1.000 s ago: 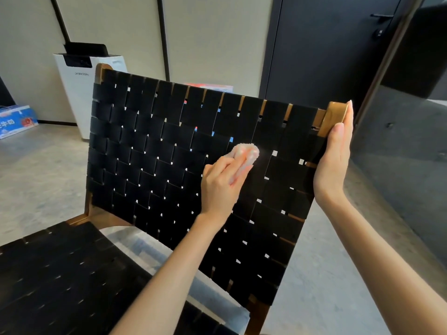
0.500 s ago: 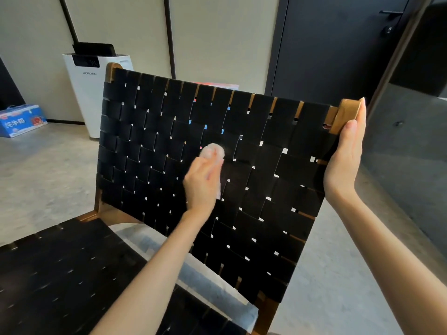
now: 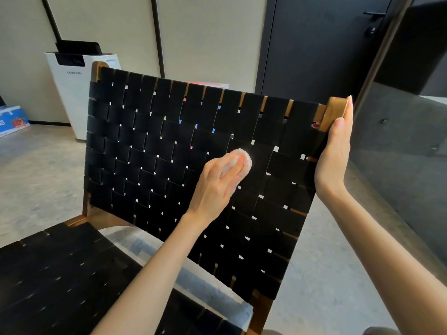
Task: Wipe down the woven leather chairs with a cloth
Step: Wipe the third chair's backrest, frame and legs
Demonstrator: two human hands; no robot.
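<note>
Pressing a small pale cloth [image 3: 243, 160] against the black woven chair back [image 3: 150, 146], the left hand [image 3: 215, 187] sits a little right of the panel's middle. Its fingers [image 3: 229, 175] lie fairly straight and close together on top of the cloth, not curled round it. Wide bare weave stretches from the cloth to the back's left edge, and more lies below it toward the bottom rail. The right hand [image 3: 335, 160] lies flat along the back's right edge, fingers [image 3: 348, 117] straight and pointing up behind the wooden corner post [image 3: 335, 110], thumb resting on the post's front. The matching left post [image 3: 96, 68] shows at the top left corner. The woven seat [image 3: 48, 274] fills the lower left, with a gap between its rear edge and the bottom of the back through which grey floor [image 3: 36, 170] shows. A grey wall panel [image 3: 399, 160] stands near the right hand's outer side, leaving a narrower strip of floor there. Behind the back's left corner a white appliance [image 3: 70, 97] stands against the wall, with a blue box [image 3: 12, 119] on the floor farther left. A dark door [image 3: 314, 44] rises behind the right half.
</note>
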